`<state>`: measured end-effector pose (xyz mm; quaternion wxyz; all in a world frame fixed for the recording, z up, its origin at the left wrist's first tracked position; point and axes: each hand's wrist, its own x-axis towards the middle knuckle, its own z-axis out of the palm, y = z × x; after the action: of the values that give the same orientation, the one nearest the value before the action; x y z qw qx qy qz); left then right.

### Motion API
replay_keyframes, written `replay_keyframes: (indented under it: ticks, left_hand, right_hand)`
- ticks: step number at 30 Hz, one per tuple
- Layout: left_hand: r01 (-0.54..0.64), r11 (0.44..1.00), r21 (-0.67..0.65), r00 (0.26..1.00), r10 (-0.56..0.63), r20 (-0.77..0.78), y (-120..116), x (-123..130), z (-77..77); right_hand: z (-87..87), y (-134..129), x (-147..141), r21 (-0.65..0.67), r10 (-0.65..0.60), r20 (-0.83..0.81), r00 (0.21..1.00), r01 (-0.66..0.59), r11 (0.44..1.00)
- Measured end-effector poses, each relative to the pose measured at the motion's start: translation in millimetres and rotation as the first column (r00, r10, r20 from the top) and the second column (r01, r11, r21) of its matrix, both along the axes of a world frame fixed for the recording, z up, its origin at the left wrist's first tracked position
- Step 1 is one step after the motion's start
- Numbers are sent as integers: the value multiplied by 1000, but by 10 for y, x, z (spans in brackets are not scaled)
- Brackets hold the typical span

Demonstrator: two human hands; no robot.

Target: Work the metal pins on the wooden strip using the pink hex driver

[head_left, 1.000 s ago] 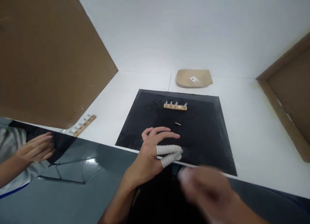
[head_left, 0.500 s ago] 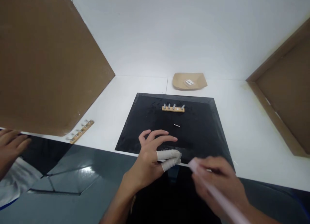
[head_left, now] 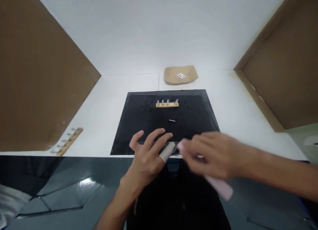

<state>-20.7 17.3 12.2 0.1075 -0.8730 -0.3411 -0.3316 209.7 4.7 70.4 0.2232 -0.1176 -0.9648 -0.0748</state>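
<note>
My left hand (head_left: 149, 157) is over the front edge of the black mat (head_left: 144, 124). White finger cots (head_left: 167, 151) cover its pinching fingertips, while the other fingers are spread. Its pinch is closed on a small greyish piece (head_left: 174, 147) whose kind I cannot make out. Just to the right, my right hand (head_left: 211, 153) is blurred and closed around a long pale pink strip (head_left: 220, 187). One end of the strip pokes out near the left fingertips; whether it touches the piece is unclear.
On the mat lie a small thin metal rod (head_left: 172, 120) and a wooden strip (head_left: 162, 105) with several upright grey-tipped pegs. A brown paper tray (head_left: 171, 78) holding a small labelled packet (head_left: 181, 76) stands behind. Another wooden strip (head_left: 71, 141) with metal pieces is left; brown panels (head_left: 32, 84) flank the table.
The view has shifted, with the table sitting slightly higher and more to the left. My right hand has swung up, its forearm now coming from the right, and the pink strip has moved with it.
</note>
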Motion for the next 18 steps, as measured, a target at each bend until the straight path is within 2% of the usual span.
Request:
replay_keyframes:
  ticks: [1, 2, 3, 4, 5, 7, 9, 11, 13, 15, 16, 18]
  left_hand:
    - [-5, 1000, -7, 1000, 5, -2, -5, 3, -5]
    - [-11, 1000, -10, 1000, 11, 4, -8, 7, -6]
    - [-12, 1000, -22, 1000, 12, 19, -8, 13, -3]
    - [-7, 999, -49, 999, 9, 46, -6, 21, 3]
    - [4, 996, -94, 996, 4, 88, -2, 30, 9]
    - [43, 973, -227, 976, 8, 219, 11, 52, 15]
    - [102, 924, -367, 930, 43, 366, 23, 76, -1]
    - [174, 871, -460, 871, 81, 484, 35, 97, -38]
    - [251, 831, -497, 822, 88, 563, 47, 112, -78]
    - [315, 803, -505, 791, 72, 608, 66, 123, -100]
    - [345, 790, -506, 781, 57, 622, 79, 128, -101]
    - [412, 755, -509, 773, 6, 634, 112, 138, -84]
  right_hand:
    - [-22, -13, 10, -31, 10, -10, 1000, -11, 999]
    - [-44, -29, 15, -75, 126, 58, 990, -121, 990]
    - [-64, -43, 17, -91, 190, 89, 978, -182, 979]
    - [-81, -53, 13, -103, 157, 109, 982, -146, 984]
    - [-97, -59, 6, -60, 83, 44, 996, -80, 995]
    - [-135, -72, -25, -66, -70, -143, 987, 61, 996]
    - [-195, -105, -75, -191, -119, -298, 947, 63, 980]
    - [-274, -173, -134, -405, -219, -394, 893, 46, 913]
    - [-354, -277, -197, -612, -424, -428, 798, 90, 786]
    - [-427, -410, -268, -729, -592, -411, 693, 141, 670]
    - [-464, -480, -306, -735, -626, -417, 658, 161, 659]
    - [-544, -604, -380, -712, -629, -452, 633, 169, 682]
